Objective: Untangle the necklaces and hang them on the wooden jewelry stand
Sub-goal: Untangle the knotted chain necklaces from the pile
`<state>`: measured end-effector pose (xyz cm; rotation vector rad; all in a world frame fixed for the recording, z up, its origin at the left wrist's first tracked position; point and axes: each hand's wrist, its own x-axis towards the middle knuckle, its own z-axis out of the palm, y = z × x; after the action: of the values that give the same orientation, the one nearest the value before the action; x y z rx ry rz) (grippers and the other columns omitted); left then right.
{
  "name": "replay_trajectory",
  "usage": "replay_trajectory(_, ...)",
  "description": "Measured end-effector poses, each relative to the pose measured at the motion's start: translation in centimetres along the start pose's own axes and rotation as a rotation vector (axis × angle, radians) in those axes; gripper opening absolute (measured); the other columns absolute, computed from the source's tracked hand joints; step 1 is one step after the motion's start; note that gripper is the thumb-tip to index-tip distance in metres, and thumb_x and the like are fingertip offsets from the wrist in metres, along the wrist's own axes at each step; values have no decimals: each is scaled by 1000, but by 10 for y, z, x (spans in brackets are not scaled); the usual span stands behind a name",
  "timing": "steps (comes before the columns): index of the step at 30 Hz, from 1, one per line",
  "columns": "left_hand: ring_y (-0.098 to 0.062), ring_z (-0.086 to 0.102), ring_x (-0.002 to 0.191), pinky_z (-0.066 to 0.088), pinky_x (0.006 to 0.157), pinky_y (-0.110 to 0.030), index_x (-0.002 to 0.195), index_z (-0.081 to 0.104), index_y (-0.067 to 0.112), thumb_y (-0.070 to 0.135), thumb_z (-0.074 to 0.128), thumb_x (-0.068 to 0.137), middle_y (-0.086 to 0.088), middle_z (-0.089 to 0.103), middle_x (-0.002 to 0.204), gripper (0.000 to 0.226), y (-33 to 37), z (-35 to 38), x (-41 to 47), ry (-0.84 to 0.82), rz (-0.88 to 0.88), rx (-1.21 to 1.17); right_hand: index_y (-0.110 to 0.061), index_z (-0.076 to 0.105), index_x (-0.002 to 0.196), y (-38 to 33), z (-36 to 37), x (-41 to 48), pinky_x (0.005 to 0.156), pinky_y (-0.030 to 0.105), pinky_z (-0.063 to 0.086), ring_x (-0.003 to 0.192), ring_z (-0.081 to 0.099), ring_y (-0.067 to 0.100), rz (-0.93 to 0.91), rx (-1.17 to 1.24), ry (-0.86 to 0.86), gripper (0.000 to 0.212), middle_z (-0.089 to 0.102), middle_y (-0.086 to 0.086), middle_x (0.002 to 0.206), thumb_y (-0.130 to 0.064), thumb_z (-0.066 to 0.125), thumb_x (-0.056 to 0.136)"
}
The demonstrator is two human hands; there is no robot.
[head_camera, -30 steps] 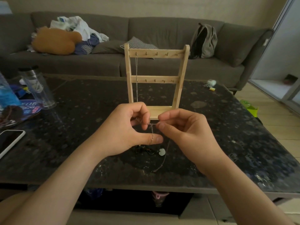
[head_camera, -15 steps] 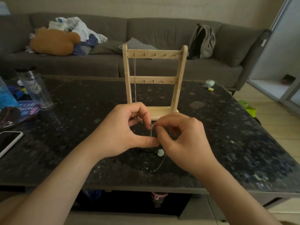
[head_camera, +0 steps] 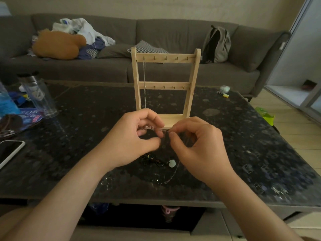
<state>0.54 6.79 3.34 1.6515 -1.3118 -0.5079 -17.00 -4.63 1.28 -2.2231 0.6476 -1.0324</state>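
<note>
A wooden jewelry stand [head_camera: 165,84] with two hook rails stands on the dark table [head_camera: 251,145]. One thin silver chain [head_camera: 144,84] hangs from the top rail's left hook. In front of the stand's base, my left hand [head_camera: 133,140] and my right hand [head_camera: 199,146] pinch a fine silver necklace [head_camera: 150,127] between their fingertips, held above the table. Its chain trails down to the tabletop at the chain end [head_camera: 171,178]. Below the hands lies a dark cord necklace [head_camera: 152,160] with a pale green pendant [head_camera: 171,162].
A clear bottle [head_camera: 38,94] and blue packaging [head_camera: 8,105] sit at the table's left, with a phone [head_camera: 8,153] near the left front edge. A small pale object [head_camera: 225,89] lies at the far right. Behind is a grey sofa [head_camera: 165,35] with a backpack [head_camera: 217,44].
Both hands have risen slightly toward the stand's base. The necklace's clasp part now shows stretched between the fingertips, and the right hand's fingers have shifted along the chain.
</note>
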Motion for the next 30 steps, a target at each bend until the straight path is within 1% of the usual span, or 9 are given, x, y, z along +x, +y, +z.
replay_trajectory(2, -3, 75, 91, 56, 94, -34, 104, 74, 27, 3, 79, 90, 6, 81, 96, 28, 1, 2, 1, 42, -44, 8, -27, 83, 90, 0, 1, -1, 79, 15, 50, 86, 64, 0, -23, -65, 10, 5, 69, -20, 100, -24, 79, 90)
replay_trajectory(5, -13, 77, 93, 61, 94, -40, 102, 78, 30, 13, 76, 95, 8, 81, 94, 18, 0, 4, 3, 62, -75, 23, -25, 85, 91, 2, 3, -2, 93, 19, 49, 99, 62, 1, -67, -170, 38, 6, 69, -15, 109, -25, 80, 89)
replay_trajectory(7, -10, 76, 94, 61, 96, -40, 100, 81, 31, 19, 77, 97, 12, 80, 94, 13, 0, 4, 3, 60, -68, 40, -23, 86, 93, 2, 5, -3, 91, 12, 42, 101, 59, 5, -108, -222, 54, 7, 70, -10, 113, -21, 80, 89)
replay_trajectory(10, -4, 75, 99, 61, 100, -40, 97, 84, 33, 23, 79, 96, 16, 81, 97, 11, 0, 5, 2, 50, -81, 42, -18, 87, 95, 4, 7, -4, 84, 10, 40, 97, 56, 12, -180, -289, 94, 8, 70, -3, 115, -15, 81, 90)
replay_trajectory(13, -6, 74, 103, 58, 103, -44, 97, 84, 33, 29, 78, 96, 14, 80, 99, 7, -1, 6, 2, 48, -79, 14, -17, 86, 101, 7, 8, -3, 82, 11, 40, 95, 52, 12, -248, -309, 131, 11, 69, 0, 114, -15, 81, 91)
replay_trajectory(18, -12, 75, 97, 61, 96, -46, 97, 84, 32, 30, 74, 98, 8, 80, 95, 10, 2, 6, 1, 81, -21, -7, -14, 85, 107, 9, 10, -4, 83, 20, 47, 94, 55, 15, -297, -283, 182, 14, 70, 2, 114, -16, 82, 93)
replay_trajectory(22, -10, 75, 97, 61, 95, -43, 98, 84, 31, 26, 72, 100, 11, 81, 94, 14, 3, 7, -1, 83, 7, -12, -15, 85, 107, 7, 11, -5, 84, 23, 52, 96, 63, 15, -247, -220, 197, 13, 71, -1, 113, -19, 80, 95)
replay_trajectory(27, -10, 76, 90, 62, 89, -36, 99, 85, 28, 23, 72, 101, 10, 80, 86, 14, 2, 6, -1, 85, 38, 22, -23, 84, 98, -1, 8, -3, 85, 9, 51, 95, 67, 1, -101, -86, 180, 8, 69, -12, 108, -23, 84, 91)
replay_trajectory(30, -9, 77, 91, 63, 88, -36, 100, 86, 26, 22, 73, 100, 12, 81, 87, 14, 2, 7, -2, 90, 55, 35, -29, 82, 91, -4, 7, -2, 80, 10, 50, 92, 66, 2, -18, -26, 161, 7, 67, -18, 107, -29, 86, 86)
